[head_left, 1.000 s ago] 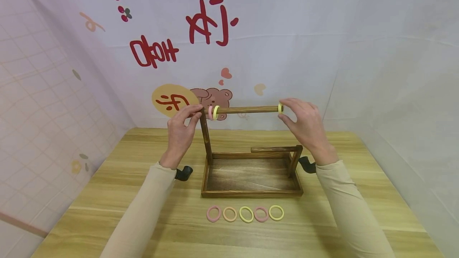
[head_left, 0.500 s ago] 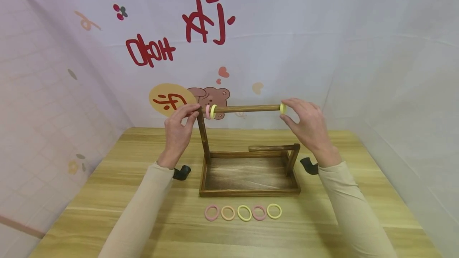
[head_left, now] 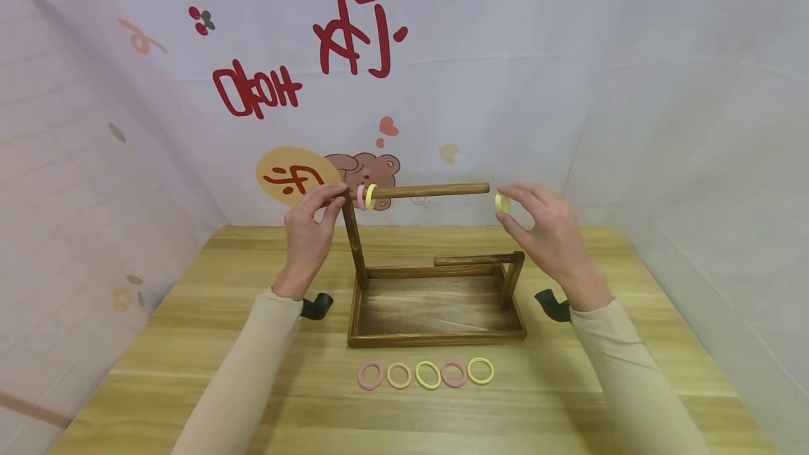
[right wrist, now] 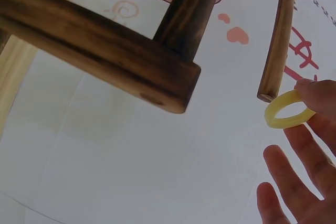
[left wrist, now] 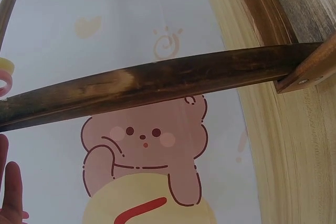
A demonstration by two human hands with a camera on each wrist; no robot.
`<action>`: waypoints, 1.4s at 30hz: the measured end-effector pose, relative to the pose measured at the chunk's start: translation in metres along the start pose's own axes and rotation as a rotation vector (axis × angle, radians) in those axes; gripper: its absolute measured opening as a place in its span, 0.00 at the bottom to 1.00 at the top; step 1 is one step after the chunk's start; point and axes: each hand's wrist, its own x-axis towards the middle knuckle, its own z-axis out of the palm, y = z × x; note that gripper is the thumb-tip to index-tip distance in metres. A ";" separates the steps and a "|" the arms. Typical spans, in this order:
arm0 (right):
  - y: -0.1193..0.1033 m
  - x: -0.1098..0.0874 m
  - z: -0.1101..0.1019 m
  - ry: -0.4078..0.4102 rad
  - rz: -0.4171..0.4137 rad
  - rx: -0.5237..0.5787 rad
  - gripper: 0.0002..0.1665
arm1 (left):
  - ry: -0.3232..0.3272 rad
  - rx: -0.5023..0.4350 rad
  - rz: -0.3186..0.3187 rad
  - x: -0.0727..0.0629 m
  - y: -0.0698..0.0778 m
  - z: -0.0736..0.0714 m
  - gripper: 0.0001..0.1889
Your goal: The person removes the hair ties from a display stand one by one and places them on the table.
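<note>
In the head view my right hand (head_left: 553,236) pinches a yellow ring (head_left: 498,203) between thumb and fingertips. That ring is just off the free right end of the upper rod (head_left: 436,191); in the right wrist view it overlaps the rod's tip. The rod belongs to a dark wooden stand (head_left: 356,244) with a tall left post. Close to that post, a pink ring (head_left: 361,196) and another yellow ring (head_left: 369,198) hang on the rod. My left hand (head_left: 307,236) grips the post's top corner between thumb and fingers.
A shorter rod (head_left: 474,260) on the right post points left, over the stand's tray (head_left: 436,339). Several pink, orange and yellow rings lie in a row before it on the wooden table (head_left: 404,423). Behind stands a printed white wall (head_left: 505,90).
The yellow ring in my right hand has come off the rod's right end and moved slightly right and down. My left hand keeps its grip on the post. The head view has shifted a little.
</note>
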 end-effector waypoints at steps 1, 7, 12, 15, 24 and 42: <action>-0.001 -0.002 -0.001 -0.001 -0.004 0.006 0.27 | 0.001 0.002 0.000 0.000 0.000 0.000 0.11; -0.008 -0.013 -0.005 -0.022 0.003 0.034 0.27 | 0.006 0.003 0.005 -0.001 0.000 -0.001 0.12; -0.013 -0.024 -0.009 -0.042 0.016 0.030 0.28 | 0.002 0.004 -0.003 -0.001 0.001 0.000 0.12; -0.014 -0.031 -0.011 -0.052 0.017 0.025 0.28 | 0.005 0.006 -0.003 -0.001 0.002 0.000 0.12; -0.018 -0.046 -0.015 -0.073 -0.008 0.030 0.28 | 0.011 0.004 0.001 -0.002 0.002 0.000 0.12; -0.029 -0.074 -0.015 -0.132 -0.074 0.055 0.21 | 0.013 -0.001 -0.006 -0.001 0.003 0.001 0.11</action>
